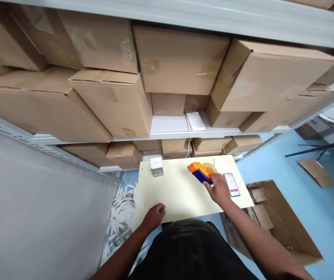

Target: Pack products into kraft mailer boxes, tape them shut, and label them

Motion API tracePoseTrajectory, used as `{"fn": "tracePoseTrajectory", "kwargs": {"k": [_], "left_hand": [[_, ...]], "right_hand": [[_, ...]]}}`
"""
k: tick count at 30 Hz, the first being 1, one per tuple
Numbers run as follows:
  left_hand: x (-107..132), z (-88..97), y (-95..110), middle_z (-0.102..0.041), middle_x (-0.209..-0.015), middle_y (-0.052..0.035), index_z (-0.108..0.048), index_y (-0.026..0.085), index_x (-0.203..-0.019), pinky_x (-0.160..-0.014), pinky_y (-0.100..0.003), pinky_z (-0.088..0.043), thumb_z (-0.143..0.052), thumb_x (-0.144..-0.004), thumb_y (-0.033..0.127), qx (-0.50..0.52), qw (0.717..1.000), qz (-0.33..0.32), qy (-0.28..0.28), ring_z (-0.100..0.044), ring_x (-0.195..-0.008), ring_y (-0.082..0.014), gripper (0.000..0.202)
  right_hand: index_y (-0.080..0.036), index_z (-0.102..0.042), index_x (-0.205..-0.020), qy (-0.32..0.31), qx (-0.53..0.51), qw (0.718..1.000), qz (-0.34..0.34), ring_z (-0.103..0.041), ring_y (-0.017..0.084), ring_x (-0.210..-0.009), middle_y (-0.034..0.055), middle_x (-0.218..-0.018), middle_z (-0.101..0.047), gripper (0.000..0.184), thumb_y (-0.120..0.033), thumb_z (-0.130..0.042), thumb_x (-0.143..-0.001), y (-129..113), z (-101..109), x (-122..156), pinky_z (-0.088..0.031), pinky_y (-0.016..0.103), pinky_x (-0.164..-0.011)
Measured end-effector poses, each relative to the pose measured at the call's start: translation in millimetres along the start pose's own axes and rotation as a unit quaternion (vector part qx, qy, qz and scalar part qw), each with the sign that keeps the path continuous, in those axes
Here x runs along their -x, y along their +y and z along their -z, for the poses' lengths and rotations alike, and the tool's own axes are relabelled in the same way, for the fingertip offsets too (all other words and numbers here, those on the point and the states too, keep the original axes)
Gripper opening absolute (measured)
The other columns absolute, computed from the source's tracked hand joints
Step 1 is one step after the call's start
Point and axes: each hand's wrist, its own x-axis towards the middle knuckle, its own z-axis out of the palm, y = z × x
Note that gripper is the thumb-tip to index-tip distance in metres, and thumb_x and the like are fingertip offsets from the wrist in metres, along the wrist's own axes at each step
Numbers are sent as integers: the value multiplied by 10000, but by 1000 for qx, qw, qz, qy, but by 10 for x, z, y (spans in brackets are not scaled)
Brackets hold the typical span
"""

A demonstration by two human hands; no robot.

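Note:
My right hand (218,189) reaches across the pale yellow table (178,190) and grips the blue handle of an orange and blue tape dispenser (200,171). A phone (232,184) with a lit screen lies flat just right of that hand. My left hand (155,215) rests near the table's front edge with its fingers curled in, and nothing shows in it. A small white and green box (157,166) stands at the table's far left corner.
Metal shelving (167,132) packed with cardboard boxes rises behind the table. An open cardboard box (275,217) sits on the blue floor at the right. White scraps (122,217) lie heaped on the floor left of the table. A grey wall fills the left.

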Motion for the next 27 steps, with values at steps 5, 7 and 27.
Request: {"fn": "tracePoseTrajectory", "kwargs": {"k": [5, 7, 27], "left_hand": [[-199, 2, 305, -742, -1014, -46, -666, 216, -992, -857, -290, -483, -565, -895, 214, -28, 999, -27, -30, -690, -967, -201, 140], [-236, -30, 464, -737, -1031, -53, -666, 210, -1013, -865, -291, -481, -560, -904, 218, -38, 998, -32, -26, -686, -978, -202, 152], [15, -851, 1344, -723, -1114, -68, -685, 211, -1091, -903, -303, -479, -554, -882, 284, -101, 993, -48, -32, -669, -1028, -221, 257]], "right_hand": [[-192, -688, -1037, -77, 50, 993, -76, -617, 356, -1037, 162, -1035, -714, 188, -320, -644, -908, 685, -597, 788, -467, 493, -948], [-207, -693, -1054, -103, 78, 987, -97, -622, 337, -1038, 141, -1031, -718, 181, -282, -637, -898, 910, -736, 885, -479, 467, -946], [-268, -675, -1268, -130, 43, 986, -91, -585, 301, -1142, 100, -1215, -690, 396, -291, -580, -884, 1357, -534, 1015, -393, 457, -1027]]}}
